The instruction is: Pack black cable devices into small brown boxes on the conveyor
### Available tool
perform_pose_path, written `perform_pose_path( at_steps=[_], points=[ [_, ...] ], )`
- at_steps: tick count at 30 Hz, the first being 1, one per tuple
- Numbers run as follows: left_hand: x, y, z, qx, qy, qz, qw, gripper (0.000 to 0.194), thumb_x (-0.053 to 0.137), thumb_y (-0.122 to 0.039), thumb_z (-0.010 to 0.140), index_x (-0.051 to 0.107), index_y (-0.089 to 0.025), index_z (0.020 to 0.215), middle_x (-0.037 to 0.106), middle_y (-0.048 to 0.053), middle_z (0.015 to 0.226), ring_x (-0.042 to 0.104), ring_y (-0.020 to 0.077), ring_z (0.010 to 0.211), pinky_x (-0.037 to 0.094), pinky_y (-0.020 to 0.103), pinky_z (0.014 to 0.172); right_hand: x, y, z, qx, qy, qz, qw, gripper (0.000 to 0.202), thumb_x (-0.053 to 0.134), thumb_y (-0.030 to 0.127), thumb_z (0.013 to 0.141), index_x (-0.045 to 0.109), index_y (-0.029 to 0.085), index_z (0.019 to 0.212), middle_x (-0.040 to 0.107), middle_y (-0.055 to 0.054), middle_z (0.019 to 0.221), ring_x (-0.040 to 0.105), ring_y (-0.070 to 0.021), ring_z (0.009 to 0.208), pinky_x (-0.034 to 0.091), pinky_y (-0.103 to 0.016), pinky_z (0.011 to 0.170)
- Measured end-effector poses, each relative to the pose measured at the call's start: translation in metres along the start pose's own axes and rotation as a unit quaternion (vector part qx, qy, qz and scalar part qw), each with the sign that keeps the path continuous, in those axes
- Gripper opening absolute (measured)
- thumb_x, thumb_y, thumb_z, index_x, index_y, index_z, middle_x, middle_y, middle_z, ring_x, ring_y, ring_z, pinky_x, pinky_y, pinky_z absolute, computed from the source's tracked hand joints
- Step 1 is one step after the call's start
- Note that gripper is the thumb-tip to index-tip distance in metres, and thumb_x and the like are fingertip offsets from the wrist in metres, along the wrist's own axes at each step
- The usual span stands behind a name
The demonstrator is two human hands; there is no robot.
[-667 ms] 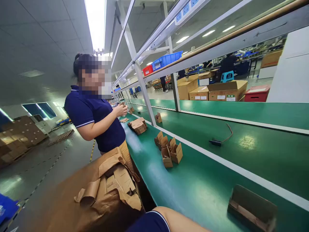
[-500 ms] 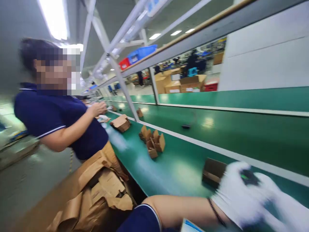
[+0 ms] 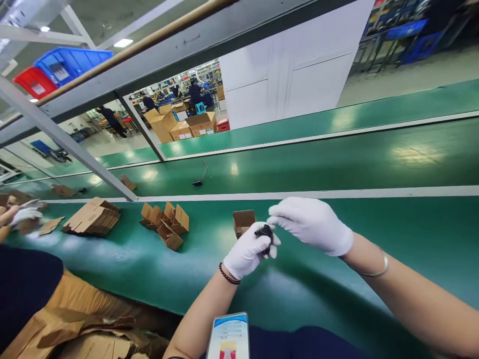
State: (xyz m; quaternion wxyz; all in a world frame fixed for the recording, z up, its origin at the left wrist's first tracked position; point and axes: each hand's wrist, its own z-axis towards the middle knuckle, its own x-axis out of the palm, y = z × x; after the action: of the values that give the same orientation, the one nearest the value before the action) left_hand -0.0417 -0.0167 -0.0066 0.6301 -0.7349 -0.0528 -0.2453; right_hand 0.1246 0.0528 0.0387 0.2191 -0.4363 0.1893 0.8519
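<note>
Green bench (image 3: 337,279) spans the frame. At centre, an open small carton (image 3: 243,221) stands just behind the left hand (image 3: 249,249), which pinches a small black part (image 3: 265,233); the right hand (image 3: 312,224) hovers beside it, fingers loosely curled, empty. The part appears light, rigid; best pinched by its sides.
</note>
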Motion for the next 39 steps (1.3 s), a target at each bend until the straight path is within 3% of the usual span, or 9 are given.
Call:
perform_pose_path(
  at_steps=[6, 10, 13, 16, 19, 22, 30, 33, 39],
  points=[
    [0.004, 0.006, 0.0, 0.076, -0.161, 0.232, 0.956, 0.052, 0.075, -0.022, 0.061, 0.053, -0.021, 0.108, 0.057, -0.004, 0.077, 0.053, 0.0119, 0.07, 0.044, 0.029, 0.073, 0.032, 0.011, 0.003, 0.087, 0.022, 0.048, 0.995, 0.029, 0.043, 0.032, 0.092, 0.067, 0.023, 0.079, 0.067, -0.002, 0.081, 0.06, -0.0143, 0.069, 0.041, -0.024, 0.061],
    [-0.003, 0.006, 0.0, 0.195, -0.289, 0.155, 0.924, 0.03, 0.074, -0.026, 0.064, 0.056, -0.021, 0.088, 0.058, 0.003, 0.107, 0.056, 0.0182, 0.101, 0.04, 0.036, 0.095, 0.048, 0.019, -0.009, 0.042, 0.06, 0.04, 0.997, 0.028, 0.039, 0.021, 0.091, 0.066, 0.023, 0.093, 0.066, -0.004, 0.08, 0.059, -0.0148, 0.066, 0.041, -0.024, 0.056],
    [-0.007, -0.001, 0.001, 0.176, -0.249, -0.049, 0.951, 0.04, 0.077, -0.036, 0.063, 0.05, -0.022, 0.089, 0.057, 0.004, 0.115, 0.057, 0.0216, 0.107, 0.044, 0.04, 0.091, 0.057, 0.024, -0.021, -0.034, 0.093, 0.051, 0.994, 0.038, 0.037, 0.008, 0.083, 0.061, 0.022, 0.109, 0.065, -0.003, 0.076, 0.057, -0.0135, 0.059, 0.039, -0.023, 0.051],
    [-0.012, -0.004, 0.002, 0.159, -0.26, -0.119, 0.945, 0.053, 0.078, -0.046, 0.062, 0.046, -0.024, 0.099, 0.059, -0.001, 0.088, 0.062, 0.0132, 0.075, 0.048, 0.03, 0.071, 0.056, 0.029, -0.028, -0.111, 0.125, 0.068, 0.984, 0.04, 0.038, 0.001, 0.074, 0.062, 0.022, 0.099, 0.063, -0.001, 0.068, 0.053, -0.0117, 0.052, 0.035, -0.022, 0.049],
    [-0.017, 0.002, 0.002, 0.16, -0.285, -0.016, 0.945, 0.061, 0.072, -0.058, 0.065, 0.047, -0.022, 0.107, 0.051, -0.006, 0.07, 0.045, 0.0052, 0.051, 0.037, 0.021, 0.051, 0.045, 0.031, -0.024, -0.155, 0.127, 0.063, 0.978, 0.03, 0.04, 0.003, 0.075, 0.063, 0.022, 0.08, 0.06, 0.0, 0.062, 0.048, -0.0117, 0.048, 0.029, -0.025, 0.047],
    [-0.018, 0.008, -0.001, 0.121, -0.208, 0.095, 0.966, 0.063, 0.062, -0.066, 0.068, 0.051, -0.018, 0.107, 0.052, -0.002, 0.075, 0.043, 0.0062, 0.054, 0.038, 0.022, 0.053, 0.034, 0.028, -0.01, -0.099, 0.059, 0.062, 0.991, 0.026, 0.04, 0.017, 0.087, 0.066, 0.022, 0.081, 0.062, -0.002, 0.065, 0.052, -0.013, 0.052, 0.031, -0.025, 0.05],
    [-0.012, -0.002, -0.009, 0.073, -0.074, 0.301, 0.948, 0.053, 0.067, -0.032, 0.072, 0.05, -0.018, 0.12, 0.055, 0.011, 0.122, 0.046, 0.0284, 0.12, 0.036, 0.042, 0.102, 0.04, 0.02, 0.006, 0.188, 0.04, 0.282, 0.94, 0.02, 0.051, 0.032, 0.084, 0.068, 0.022, 0.078, 0.069, -0.001, 0.082, 0.063, -0.0158, 0.074, 0.049, -0.026, 0.066],
    [-0.014, 0.001, -0.011, 0.068, -0.082, 0.357, 0.928, 0.075, 0.067, -0.027, 0.07, 0.035, -0.019, 0.138, 0.05, 0.012, 0.133, 0.043, 0.0286, 0.125, 0.036, 0.04, 0.103, 0.04, 0.024, 0.004, 0.212, 0.067, 0.335, 0.915, 0.017, 0.054, 0.031, 0.082, 0.067, 0.022, 0.076, 0.069, 0.0, 0.08, 0.063, -0.0144, 0.071, 0.049, -0.025, 0.064],
    [-0.013, 0.016, -0.009, 0.014, -0.2, 0.504, 0.84, 0.076, 0.058, -0.03, 0.078, 0.024, -0.016, 0.145, 0.067, 0.012, 0.104, 0.065, 0.0245, 0.087, 0.049, 0.031, 0.078, 0.038, 0.044, -0.001, 0.144, 0.077, 0.131, 0.978, 0.025, 0.05, 0.031, 0.088, 0.068, 0.022, 0.073, 0.065, -0.002, 0.077, 0.059, -0.0144, 0.069, 0.043, -0.025, 0.062]
  ],
)
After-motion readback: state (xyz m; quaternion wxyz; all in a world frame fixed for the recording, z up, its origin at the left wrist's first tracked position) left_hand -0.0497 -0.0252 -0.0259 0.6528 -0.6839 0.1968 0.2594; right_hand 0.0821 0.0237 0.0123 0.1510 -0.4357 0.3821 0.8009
